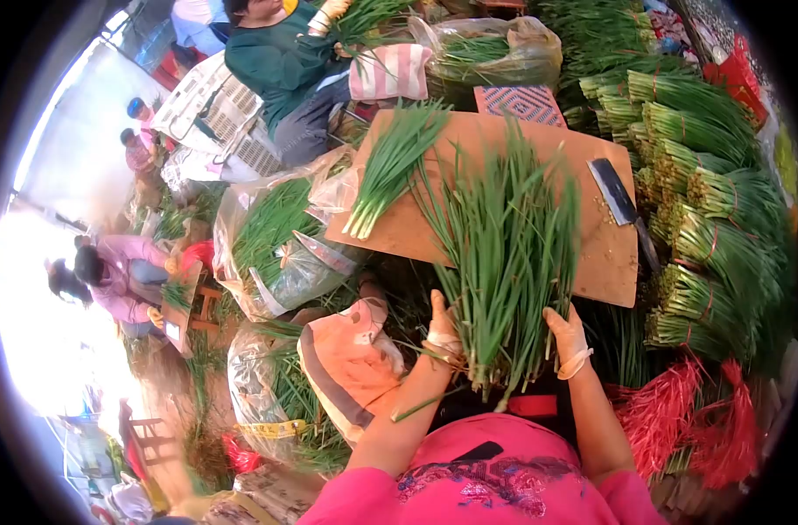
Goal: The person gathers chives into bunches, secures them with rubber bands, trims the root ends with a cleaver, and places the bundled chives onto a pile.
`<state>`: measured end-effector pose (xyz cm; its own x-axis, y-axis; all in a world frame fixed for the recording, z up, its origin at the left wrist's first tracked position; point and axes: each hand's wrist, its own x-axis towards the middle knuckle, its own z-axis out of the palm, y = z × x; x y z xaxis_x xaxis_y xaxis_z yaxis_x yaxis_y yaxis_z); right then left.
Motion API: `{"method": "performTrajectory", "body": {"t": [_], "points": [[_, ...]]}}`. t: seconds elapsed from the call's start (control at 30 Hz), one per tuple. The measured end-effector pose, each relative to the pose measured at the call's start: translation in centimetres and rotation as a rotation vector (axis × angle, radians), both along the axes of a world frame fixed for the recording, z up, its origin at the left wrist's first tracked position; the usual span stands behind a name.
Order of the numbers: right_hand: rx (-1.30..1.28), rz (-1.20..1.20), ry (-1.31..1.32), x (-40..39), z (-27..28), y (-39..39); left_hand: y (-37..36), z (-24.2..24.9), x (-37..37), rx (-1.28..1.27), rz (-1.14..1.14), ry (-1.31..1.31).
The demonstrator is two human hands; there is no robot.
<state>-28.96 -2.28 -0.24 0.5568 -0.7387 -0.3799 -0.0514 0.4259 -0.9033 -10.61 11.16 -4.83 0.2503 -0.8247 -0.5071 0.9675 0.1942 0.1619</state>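
Observation:
A big loose bunch of garlic chives [508, 262] lies between my two gloved hands, its root ends toward me and its leaves reaching over the brown board [605, 254]. My left hand [443, 329] grips the bunch from the left, thumb up, fingers partly hidden by the leaves. From the right, my right hand [569, 339] holds it near the stem ends, its fingers mostly behind the stems. A smaller, neat bunch of chives [395, 166] rests on the board's left part. A cleaver [612, 191] lies at the board's right edge, its handle pointing toward me.
Tied chive bundles [710, 236] are stacked along the right. Red ties [657, 411] hang below them. Plastic bags of chives [272, 232] and an orange cloth [351, 354] are on my left. A co-worker in a green top [272, 66] sits across, handling chives.

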Motion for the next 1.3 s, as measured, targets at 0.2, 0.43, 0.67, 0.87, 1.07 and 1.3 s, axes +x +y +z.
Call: {"method": "performTrajectory", "body": {"t": [0.2, 0.43, 0.67, 0.87, 1.07, 1.3], "points": [[0.099, 0.025, 0.028, -1.9, -2.8, -1.9, 1.2, 0.7, 1.4, -0.026, -0.091, -0.427], [0.081, -0.04, -0.158, 2.1, 2.0, 3.2, -0.3, 3.5, -4.0, 0.157, -0.047, -0.698], [0.476, -0.034, -0.264, -3.0, -4.0, 1.2, 3.7, 2.7, -2.5, 0.268, -0.071, -0.238], [0.902, 0.285, -1.047, -3.6, -4.4, -0.7, 3.8, -0.1, -1.9, 0.034, -0.013, -0.041], [0.111, 0.073, -0.049, 1.3, -1.3, 3.6, -0.4, 1.1, -4.1, 0.402, -0.123, -0.956], [0.556, 0.074, -0.196, -1.9, -3.4, 2.0, 4.2, 0.7, -2.9, -0.056, -0.195, -0.158]]}}
